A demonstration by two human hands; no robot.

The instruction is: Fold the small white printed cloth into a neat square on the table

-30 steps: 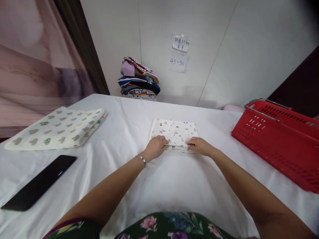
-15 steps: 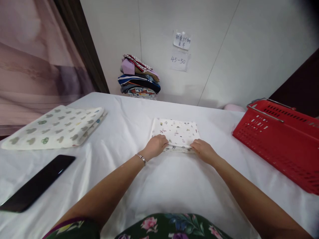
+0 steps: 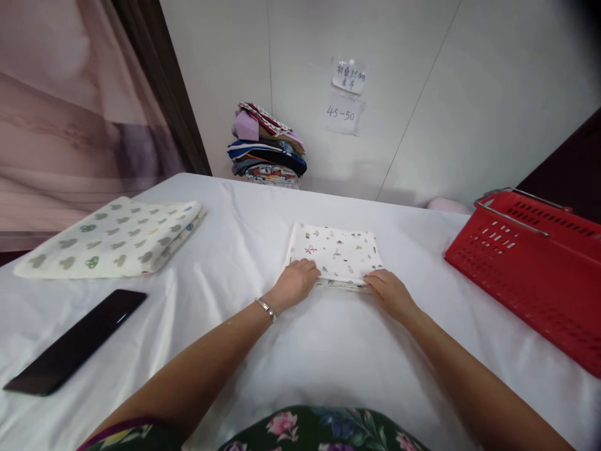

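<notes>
A white cloth with small scattered prints lies folded in a neat rectangle in the middle of the table. My left hand grips its near left corner, fingers curled over the edge and thumb hidden. At the near right corner, my right hand pinches the same edge, fingertips on top of the fabric. Between the hands, several stacked layers show along the near side. The top layer lies almost flat on those below.
White fabric covers the table. On the left are a folded mushroom-print cloth and a flat black slab. A red basket stands right. Beyond the far edge rises a pile of folded textiles, with paper signs on the wall.
The view has shifted slightly, so everything sits a little further right. Both hands keep hold of the near edge of the folded cloth, with the fingers slightly lower and flatter.
</notes>
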